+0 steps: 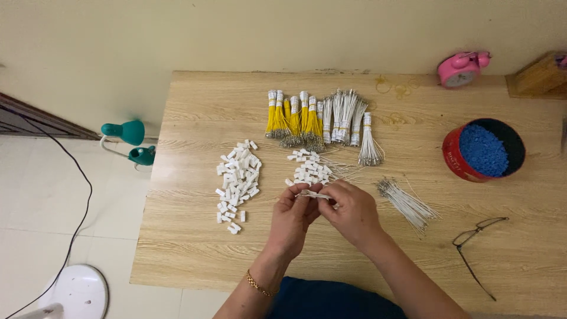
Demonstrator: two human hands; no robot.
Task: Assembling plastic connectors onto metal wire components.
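Light wood-grain tabletop (195, 248) against a cream wall, tiled floor off its left edge.

Nearest the front edge: left hand (293, 217) and right hand (352, 214) meet mid-table, fingers of both pinched closed on one small white connector with thin wires (313, 194), held just above the surface. Too small to tell which end is seated.

Judgement on doing this well: keep both pinches close to the plastic body so the wires don't flex, line up before pushing, stay low over the tabletop so a dropped part lands near its pile.

Just right of the hands: loose bundle of white wires (407, 204). Black-framed glasses (478, 236) towards the front right.

Just behind the hands: small heap of finished-looking white connectors with wire tails (310, 168). Left of it, well apart, bigger pile of bare white plastic housings (237, 183).

Further back, centre: banded yellow wire bundles (292, 121), touching white wire bundles (348, 121). Right edge: red tin of blue pellets (484, 150).

Back right corner: pink alarm clock (462, 68), wooden block (540, 77). Off the left edge: green desk lamp (130, 142).
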